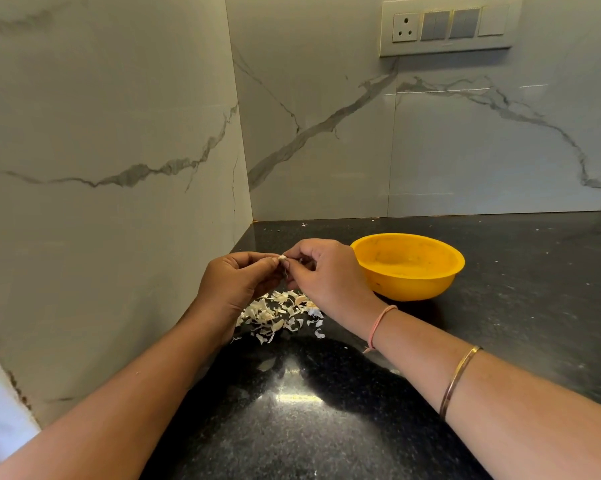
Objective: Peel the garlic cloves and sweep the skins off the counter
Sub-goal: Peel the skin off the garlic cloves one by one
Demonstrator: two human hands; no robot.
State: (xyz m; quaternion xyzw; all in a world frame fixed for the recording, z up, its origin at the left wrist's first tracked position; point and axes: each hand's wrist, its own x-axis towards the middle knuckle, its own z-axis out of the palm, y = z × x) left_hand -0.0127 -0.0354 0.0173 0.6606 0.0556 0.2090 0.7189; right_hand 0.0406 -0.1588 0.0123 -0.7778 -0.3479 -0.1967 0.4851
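Observation:
A small white garlic clove (282, 258) sits between the fingertips of both hands, held above the black counter (534, 278). My left hand (235, 284) pinches it from the left with curled fingers. From the right, my right hand (326, 275) pinches the same clove with thumb and fingertips. Directly under the hands lies a loose pile of pale garlic skins (278, 315). Most of the clove is hidden by the fingers.
A yellow plastic bowl (409, 268) stands just right of my right hand; its contents are hard to make out. Marble walls close off the corner on the left and at the back. A switch panel (448, 26) is mounted high on the back wall.

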